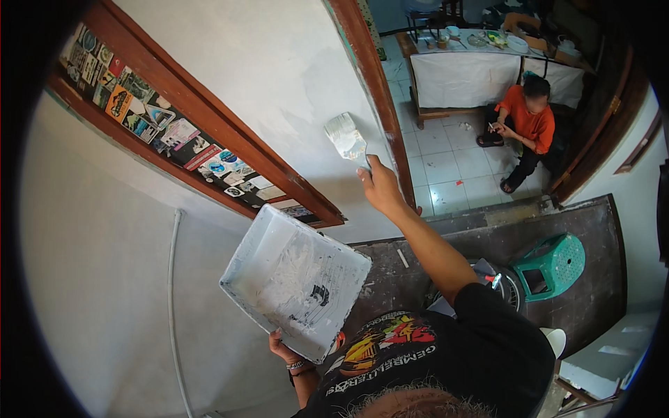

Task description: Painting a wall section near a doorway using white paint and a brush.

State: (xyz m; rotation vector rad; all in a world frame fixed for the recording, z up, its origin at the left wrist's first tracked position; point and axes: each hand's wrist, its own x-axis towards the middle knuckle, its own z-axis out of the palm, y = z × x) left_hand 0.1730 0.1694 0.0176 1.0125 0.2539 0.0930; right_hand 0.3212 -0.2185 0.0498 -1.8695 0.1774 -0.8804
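My right hand [380,185] grips the handle of a wide flat paintbrush [347,138], its bristles coated in white paint. The brush is at the white wall [272,68], between two brown wooden frames; whether the bristles touch it, I cannot tell. Lower left, my left hand [282,349] holds a paint tray [295,256] by its near edge, with bracelets at the wrist. White paint smears the tray's inside, and dark patches show on its ribbed slope. The tray is tilted and hides part of the frame's lower end.
Left of the wall strip is a sticker-covered panel [183,138] in a brown frame [209,112]. A thin pipe [172,292] runs down the left wall. Through the doorway, a person [528,123] sits by a table [465,81]. A green plastic stool [554,266] stands on the dark floor [590,308].
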